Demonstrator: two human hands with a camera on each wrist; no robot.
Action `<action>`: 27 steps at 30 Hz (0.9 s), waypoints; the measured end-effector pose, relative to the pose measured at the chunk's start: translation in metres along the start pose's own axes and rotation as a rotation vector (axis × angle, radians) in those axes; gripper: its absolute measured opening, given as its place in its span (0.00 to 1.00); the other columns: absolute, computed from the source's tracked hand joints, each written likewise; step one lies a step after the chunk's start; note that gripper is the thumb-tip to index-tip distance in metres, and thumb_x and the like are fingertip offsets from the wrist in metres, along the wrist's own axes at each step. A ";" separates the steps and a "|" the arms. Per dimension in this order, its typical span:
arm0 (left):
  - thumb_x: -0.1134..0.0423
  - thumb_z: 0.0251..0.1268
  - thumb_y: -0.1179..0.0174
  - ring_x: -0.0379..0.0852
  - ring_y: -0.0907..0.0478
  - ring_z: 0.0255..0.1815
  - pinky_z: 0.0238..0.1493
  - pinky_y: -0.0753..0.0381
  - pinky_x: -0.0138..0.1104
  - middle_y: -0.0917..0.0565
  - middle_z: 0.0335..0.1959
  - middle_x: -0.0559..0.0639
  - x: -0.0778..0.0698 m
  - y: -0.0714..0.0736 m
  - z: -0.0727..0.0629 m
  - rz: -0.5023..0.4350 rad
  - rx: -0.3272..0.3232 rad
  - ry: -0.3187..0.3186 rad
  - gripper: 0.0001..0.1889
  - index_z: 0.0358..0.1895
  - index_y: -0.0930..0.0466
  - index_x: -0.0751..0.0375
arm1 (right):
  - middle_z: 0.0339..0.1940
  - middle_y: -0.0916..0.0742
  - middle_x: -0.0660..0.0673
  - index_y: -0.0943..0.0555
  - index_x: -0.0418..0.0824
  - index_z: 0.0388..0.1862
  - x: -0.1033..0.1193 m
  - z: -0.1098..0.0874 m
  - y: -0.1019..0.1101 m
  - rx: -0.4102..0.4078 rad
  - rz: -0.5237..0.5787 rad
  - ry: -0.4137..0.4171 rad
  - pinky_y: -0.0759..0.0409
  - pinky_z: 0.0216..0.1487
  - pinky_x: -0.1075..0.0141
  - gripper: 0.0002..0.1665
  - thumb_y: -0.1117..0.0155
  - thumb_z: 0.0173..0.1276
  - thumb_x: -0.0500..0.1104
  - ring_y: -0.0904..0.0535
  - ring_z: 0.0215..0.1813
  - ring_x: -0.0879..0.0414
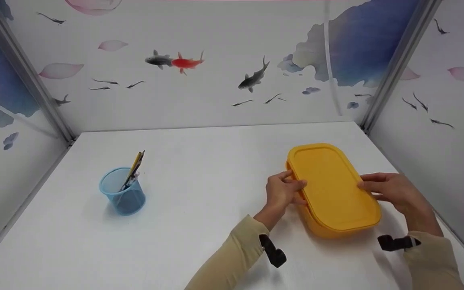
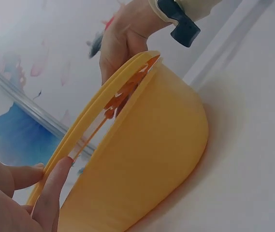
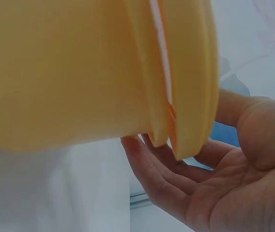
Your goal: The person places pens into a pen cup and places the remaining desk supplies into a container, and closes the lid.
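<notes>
A yellow lid [image 1: 332, 183] lies over a yellow rectangular container [image 1: 324, 230] on the right side of the table. In the left wrist view a gap shows between the lid's rim and the container's wall [image 2: 147, 140]. My left hand [image 1: 279, 192] pinches the lid's left edge, thumb on top and a finger in the gap beneath. Across from it, my right hand [image 1: 399, 193] holds the lid's right edge with the thumb on top. Other fingers of that hand touch the container's side in the right wrist view. The container's contents are hidden.
A light blue mesh pen cup [image 1: 125, 197] with several pencils or pens [image 1: 134, 169] stands on the left of the white table [image 1: 199, 169]. Printed panels [image 1: 216, 100] enclose the back and sides, close beyond my right hand.
</notes>
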State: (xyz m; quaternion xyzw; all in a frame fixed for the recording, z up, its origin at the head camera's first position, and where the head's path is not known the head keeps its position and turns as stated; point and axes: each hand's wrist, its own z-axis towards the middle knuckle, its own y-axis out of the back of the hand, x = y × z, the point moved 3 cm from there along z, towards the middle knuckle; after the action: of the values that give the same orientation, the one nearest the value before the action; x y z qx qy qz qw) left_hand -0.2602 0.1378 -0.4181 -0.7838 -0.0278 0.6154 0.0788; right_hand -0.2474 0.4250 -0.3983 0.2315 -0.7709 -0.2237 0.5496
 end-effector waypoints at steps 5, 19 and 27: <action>0.67 0.57 0.28 0.49 0.12 0.27 0.32 0.12 0.41 0.17 0.35 0.51 0.003 0.000 0.000 0.012 -0.030 0.005 0.29 0.64 0.22 0.63 | 0.69 0.24 0.32 0.32 0.32 0.72 -0.002 0.002 -0.005 -0.006 0.000 -0.015 0.14 0.56 0.63 0.46 0.34 0.67 0.62 0.20 0.48 0.60; 0.65 0.54 0.26 0.42 0.14 0.30 0.35 0.11 0.42 0.15 0.33 0.48 0.011 0.005 0.003 0.097 -0.094 -0.021 0.17 0.48 0.15 0.63 | 0.65 0.20 0.35 0.30 0.32 0.70 -0.003 0.004 -0.007 0.012 -0.009 -0.017 0.14 0.53 0.64 0.45 0.32 0.66 0.61 0.20 0.49 0.58; 0.59 0.59 0.28 0.45 0.12 0.33 0.43 0.11 0.41 0.12 0.34 0.50 0.022 0.008 0.009 0.052 -0.016 0.078 0.20 0.52 0.21 0.60 | 0.64 0.19 0.38 0.34 0.34 0.73 -0.009 0.005 -0.008 0.059 -0.001 -0.048 0.14 0.54 0.61 0.51 0.32 0.64 0.66 0.18 0.49 0.58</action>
State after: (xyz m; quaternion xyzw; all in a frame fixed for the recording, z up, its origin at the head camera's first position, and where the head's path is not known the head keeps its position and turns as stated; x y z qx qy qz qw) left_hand -0.2640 0.1336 -0.4424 -0.8083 -0.0093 0.5859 0.0575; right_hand -0.2486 0.4243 -0.4113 0.2425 -0.7900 -0.2068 0.5237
